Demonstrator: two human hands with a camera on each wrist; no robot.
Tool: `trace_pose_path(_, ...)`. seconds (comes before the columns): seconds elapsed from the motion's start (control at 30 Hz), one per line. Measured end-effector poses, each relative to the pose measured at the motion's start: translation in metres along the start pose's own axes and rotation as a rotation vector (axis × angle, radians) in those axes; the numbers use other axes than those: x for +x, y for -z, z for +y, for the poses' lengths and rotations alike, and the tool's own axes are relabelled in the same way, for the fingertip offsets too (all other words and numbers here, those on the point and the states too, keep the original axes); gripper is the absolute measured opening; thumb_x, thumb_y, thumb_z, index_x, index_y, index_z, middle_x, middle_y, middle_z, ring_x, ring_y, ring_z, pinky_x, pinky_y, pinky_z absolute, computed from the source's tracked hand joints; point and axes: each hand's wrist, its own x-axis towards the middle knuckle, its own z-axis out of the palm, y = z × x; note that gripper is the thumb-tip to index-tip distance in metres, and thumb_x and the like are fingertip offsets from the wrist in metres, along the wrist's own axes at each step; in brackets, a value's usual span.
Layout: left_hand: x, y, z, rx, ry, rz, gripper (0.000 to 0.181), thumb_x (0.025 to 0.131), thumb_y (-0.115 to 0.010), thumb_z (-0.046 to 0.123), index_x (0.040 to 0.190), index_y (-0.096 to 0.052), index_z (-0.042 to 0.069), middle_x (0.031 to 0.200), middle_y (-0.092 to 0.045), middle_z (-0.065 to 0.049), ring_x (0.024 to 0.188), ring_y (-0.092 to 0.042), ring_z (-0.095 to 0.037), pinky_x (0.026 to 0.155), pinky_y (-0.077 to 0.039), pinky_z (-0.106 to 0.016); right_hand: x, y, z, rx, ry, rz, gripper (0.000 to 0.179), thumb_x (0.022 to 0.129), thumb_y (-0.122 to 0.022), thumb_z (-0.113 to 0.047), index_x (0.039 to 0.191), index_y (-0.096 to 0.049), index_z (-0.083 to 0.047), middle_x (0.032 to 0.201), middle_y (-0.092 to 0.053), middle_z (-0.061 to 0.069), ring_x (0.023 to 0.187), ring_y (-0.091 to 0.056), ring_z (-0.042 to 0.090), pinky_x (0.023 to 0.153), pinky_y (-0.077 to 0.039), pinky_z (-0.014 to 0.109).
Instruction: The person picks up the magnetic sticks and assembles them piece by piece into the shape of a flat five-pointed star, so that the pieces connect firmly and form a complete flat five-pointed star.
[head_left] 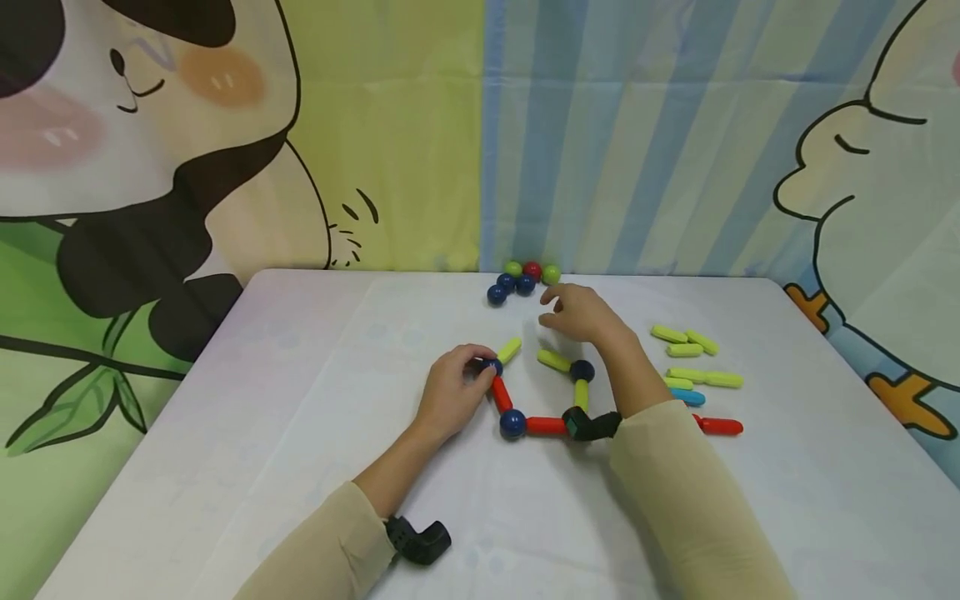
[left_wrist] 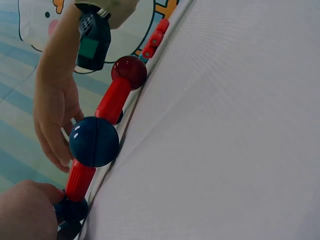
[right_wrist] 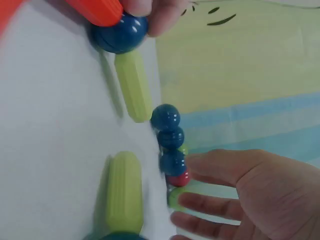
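My left hand [head_left: 454, 390] pinches a dark blue ball [right_wrist: 120, 36] at the left corner of a frame of sticks and balls. A yellow-green stick [head_left: 509, 350] and a red stick [head_left: 502, 395] join that ball. The red stick leads to another blue ball [head_left: 513, 423], then a second red stick [head_left: 546, 426] runs to a dark red ball [left_wrist: 129, 72], hidden in the head view. A yellow-green stick [head_left: 581, 394], a blue ball [head_left: 582, 371] and one more yellow-green stick [head_left: 554, 360] form the right side. Holding nothing, my right hand [head_left: 579, 313] hovers near the loose balls with fingers spread.
At the table's back edge sit loose blue balls [head_left: 506, 283], a red ball [head_left: 532, 270] and green balls [head_left: 551, 275]. To the right lie several yellow-green sticks [head_left: 705, 377], a light blue stick [head_left: 688, 397] and red sticks [head_left: 722, 427]. A patterned curtain [head_left: 637, 142] hangs behind.
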Motion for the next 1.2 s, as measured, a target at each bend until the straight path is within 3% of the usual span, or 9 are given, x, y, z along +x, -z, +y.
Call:
trace_pose_path(0.17, -0.002, -0.004, -0.003, -0.019, -0.009, 0.008, 0.022, 0.095, -0.07, 0.011, 0.117, -0.073, 0.011, 0.117, -0.074, -0.005, 0.111, -0.066, -0.023, 0.104, -0.052, -0.044, 0.028, -0.002, 0.003, 0.052, 0.026, 0.056, 0.055, 0.101, -0.063, -0.021, 0.152, -0.048, -0.007, 0.146, -0.055, 0.023, 0.131, -0.055, 0.04, 0.11, -0.047, 0.055)
trace_pose_path(0.47, -0.005, -0.011, -0.003, -0.022, -0.059, 0.022, 0.021, 0.095, -0.07, 0.011, 0.116, -0.074, 0.011, 0.114, -0.075, -0.003, 0.107, -0.067, -0.02, 0.101, -0.053, -0.043, 0.048, -0.004, 0.01, 0.012, -0.045, -0.044, 0.078, 0.1, -0.063, -0.024, 0.166, -0.022, -0.022, 0.163, -0.038, 0.02, 0.149, -0.038, 0.041, 0.121, -0.031, 0.061)
trace_pose_path(0.77, -0.001, -0.009, 0.002, -0.01, -0.043, 0.001, 0.022, 0.096, -0.07, 0.011, 0.118, -0.073, 0.011, 0.116, -0.075, -0.005, 0.107, -0.066, -0.022, 0.102, -0.053, -0.043, 0.052, -0.001, 0.008, 0.041, -0.009, 0.039, 0.056, 0.097, -0.064, -0.016, 0.15, -0.047, -0.009, 0.155, -0.049, 0.019, 0.144, -0.044, 0.039, 0.121, -0.034, 0.056)
trace_pose_path(1.0, 0.0, -0.006, 0.0, -0.01, -0.044, 0.006, 0.022, 0.096, -0.07, 0.01, 0.117, -0.073, 0.011, 0.115, -0.075, -0.005, 0.108, -0.067, -0.022, 0.102, -0.053, -0.043, 0.049, -0.004, 0.002, 0.019, -0.074, -0.019, 0.047, 0.097, -0.067, -0.019, 0.143, -0.056, -0.014, 0.146, -0.055, 0.016, 0.125, -0.053, 0.036, 0.114, -0.042, 0.056)
trace_pose_path(1.2, 0.0, -0.002, -0.004, 0.003, -0.018, 0.008, 0.022, 0.096, -0.07, 0.011, 0.118, -0.073, 0.012, 0.116, -0.074, -0.004, 0.111, -0.067, -0.021, 0.104, -0.052, -0.042, 0.041, -0.007, 0.003, 0.077, -0.056, -0.072, 0.044, 0.1, -0.064, -0.025, 0.143, -0.058, -0.015, 0.14, -0.058, 0.017, 0.11, -0.058, 0.031, 0.101, -0.052, 0.047)
